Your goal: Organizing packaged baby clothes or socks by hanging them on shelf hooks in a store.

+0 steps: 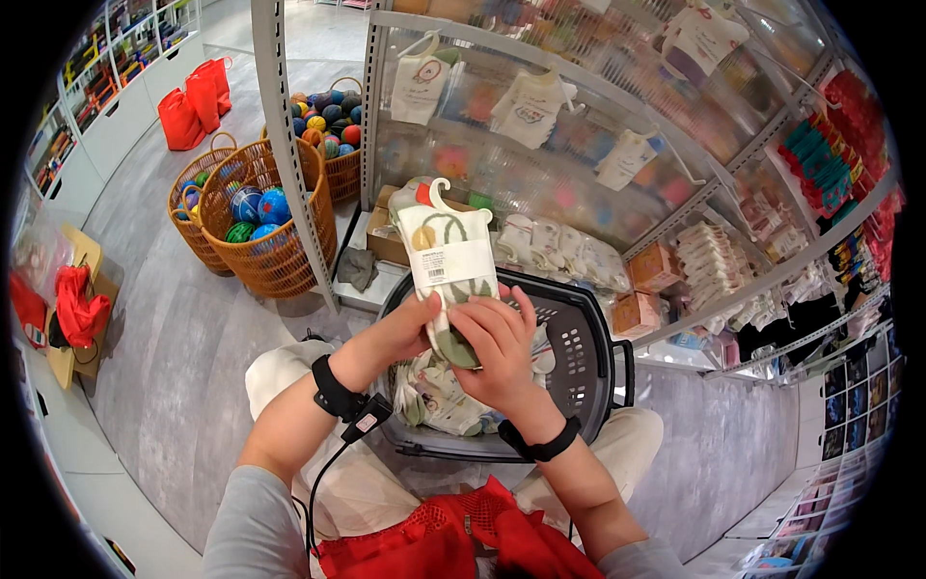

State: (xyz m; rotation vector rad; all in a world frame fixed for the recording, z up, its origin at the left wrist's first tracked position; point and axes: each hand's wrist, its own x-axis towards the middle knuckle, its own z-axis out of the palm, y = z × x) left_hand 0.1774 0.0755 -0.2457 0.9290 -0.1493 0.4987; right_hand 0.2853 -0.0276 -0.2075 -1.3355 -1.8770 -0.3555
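Note:
A pair of white socks with green toes and a leaf pattern (457, 224) is held up over a grey plastic shopping basket. A white paper band wraps the socks, and a white plastic hook stands at their top. My left hand (412, 324) grips the socks' left edge, thumb in front. On the other side my right hand (495, 344) holds the lower part, its fingers lying across the front. Below, the grey basket (604, 362) contains a pile of light printed socks (441, 405), partly hidden by my hands.
Wicker baskets (268, 253) of balls stand at the left beside a shelf upright (293, 145). Ahead, sock packs (557, 246) lie on the low shelf near a cardboard box (383, 228). Other socks (534, 108) hang from metal hooks above. Red bags (195, 101) rest on the floor.

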